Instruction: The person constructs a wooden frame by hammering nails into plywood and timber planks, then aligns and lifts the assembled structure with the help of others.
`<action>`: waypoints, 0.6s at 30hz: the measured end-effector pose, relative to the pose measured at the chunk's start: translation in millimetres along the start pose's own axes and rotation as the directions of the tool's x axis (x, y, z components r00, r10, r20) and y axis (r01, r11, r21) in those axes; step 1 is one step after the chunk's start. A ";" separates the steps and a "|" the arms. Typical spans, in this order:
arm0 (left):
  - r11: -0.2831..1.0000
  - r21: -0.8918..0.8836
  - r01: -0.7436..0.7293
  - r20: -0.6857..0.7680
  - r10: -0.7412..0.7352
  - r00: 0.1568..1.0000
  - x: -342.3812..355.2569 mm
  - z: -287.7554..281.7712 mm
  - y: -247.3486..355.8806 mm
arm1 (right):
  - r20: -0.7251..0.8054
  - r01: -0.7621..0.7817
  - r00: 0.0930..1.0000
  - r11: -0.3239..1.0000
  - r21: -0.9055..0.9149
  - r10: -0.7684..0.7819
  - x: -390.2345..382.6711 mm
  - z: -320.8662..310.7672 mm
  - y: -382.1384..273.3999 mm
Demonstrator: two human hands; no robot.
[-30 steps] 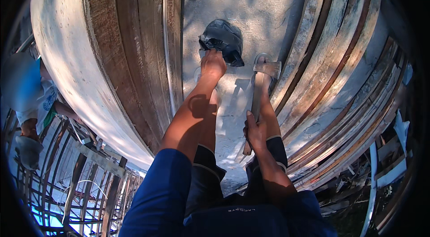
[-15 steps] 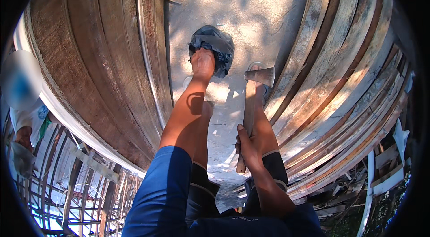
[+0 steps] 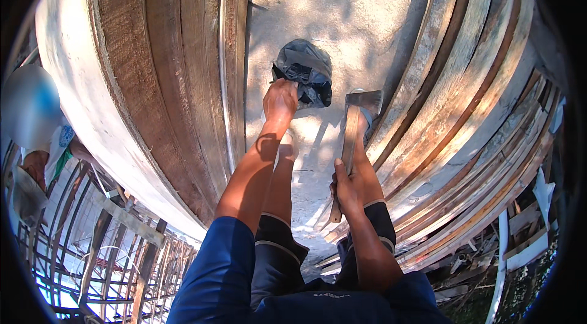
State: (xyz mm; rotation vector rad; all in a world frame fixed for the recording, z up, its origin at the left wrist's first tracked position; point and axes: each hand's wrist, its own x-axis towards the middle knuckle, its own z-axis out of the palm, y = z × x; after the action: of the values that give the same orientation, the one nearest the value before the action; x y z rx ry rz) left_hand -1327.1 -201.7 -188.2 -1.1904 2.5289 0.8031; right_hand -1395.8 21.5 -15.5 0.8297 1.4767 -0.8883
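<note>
A black plastic bag hangs or rests over the sandy ground, its mouth partly spread and dark contents showing inside that I cannot make out. My left hand is closed on the near left edge of this bag. In my right hand is a hatchet, gripped low on its wooden handle. The hatchet's metal head points away from me, above my right foot, with the blade toward the right.
Long boards stand stacked along my left, and weathered planks line my right. Sandy ground runs between them. A person is at the far left, near a lattice of sticks. Scrap wood lies at the lower right.
My left hand has drawn back from inside the bag's mouth to its near edge, and the opening shows more. The hatchet has shifted slightly right in view.
</note>
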 end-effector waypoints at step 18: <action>0.784 -0.608 0.127 0.302 0.081 0.950 -166.6 -179.3 71.1 | 0.391 0.043 0.910 0.968 0.248 -0.141 -60.1 48.7 -9.8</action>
State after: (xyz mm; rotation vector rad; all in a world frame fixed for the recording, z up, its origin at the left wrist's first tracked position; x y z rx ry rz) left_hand -1270.6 -160.3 56.8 -1.1262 2.0247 1.7637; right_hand -1377.1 -26.9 42.8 0.6941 1.0643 -1.2433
